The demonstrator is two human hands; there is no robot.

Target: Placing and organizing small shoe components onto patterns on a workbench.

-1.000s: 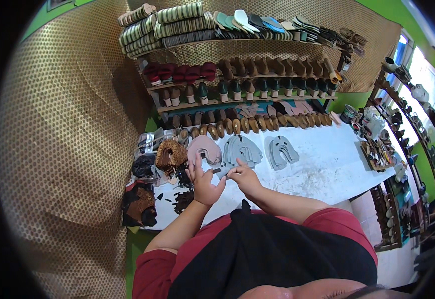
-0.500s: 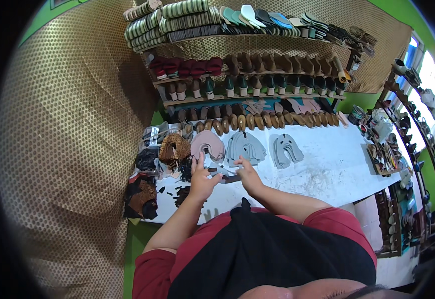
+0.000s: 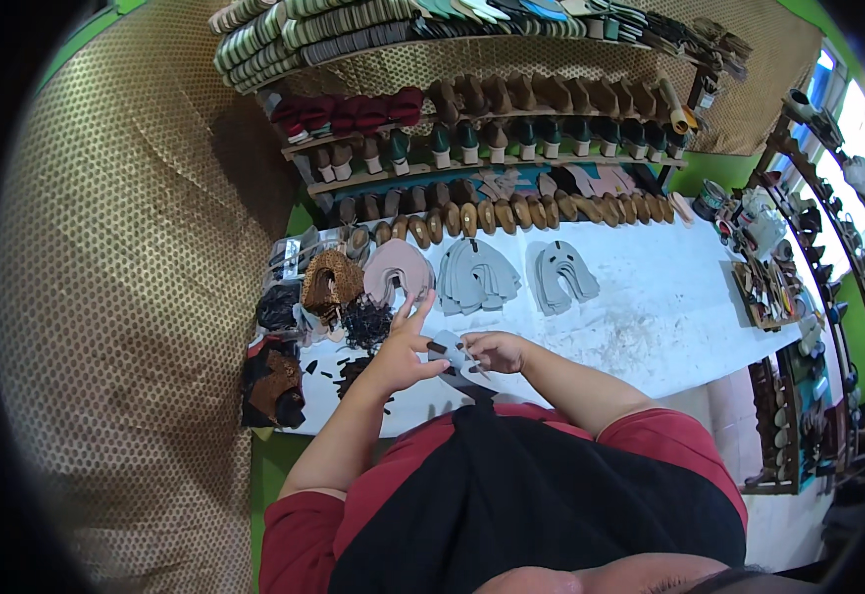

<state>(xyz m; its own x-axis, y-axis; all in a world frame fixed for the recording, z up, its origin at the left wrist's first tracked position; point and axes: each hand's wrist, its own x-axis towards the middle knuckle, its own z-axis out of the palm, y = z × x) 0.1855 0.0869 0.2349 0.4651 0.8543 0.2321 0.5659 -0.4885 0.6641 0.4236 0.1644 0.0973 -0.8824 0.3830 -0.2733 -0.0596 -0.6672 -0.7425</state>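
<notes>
Close in front of my body, above the table's near side, I hold a grey curved shoe-upper piece (image 3: pixel 449 348) with small black tabs on it. My left hand (image 3: pixel 400 356) grips its left edge with the thumb and a finger, while other fingers stretch up and away. On the opposite edge, my right hand (image 3: pixel 501 350) is closed with curled fingertips. Beyond the hands lie a pink stack of uppers (image 3: pixel 398 265), a larger grey stack (image 3: pixel 474 267) and a smaller grey stack with black tabs (image 3: pixel 561 265). Small black strips (image 3: pixel 367 323) are heaped beside my left hand.
Leopard-patterned pieces (image 3: pixel 331 277) and dark scraps (image 3: pixel 276 381) lie at the left of the white table (image 3: pixel 640 327). Shoe lasts (image 3: pixel 502 216) line its back, below shelves of shoes (image 3: pixel 526 134). A tool tray (image 3: pixel 769 292) stands at the right, beside a full shoe rack (image 3: pixel 828 297).
Both hands have come nearer my body and turned the grey upper, so its face with the black tabs shows. My right fingers have curled in. The view has shifted slightly.
</notes>
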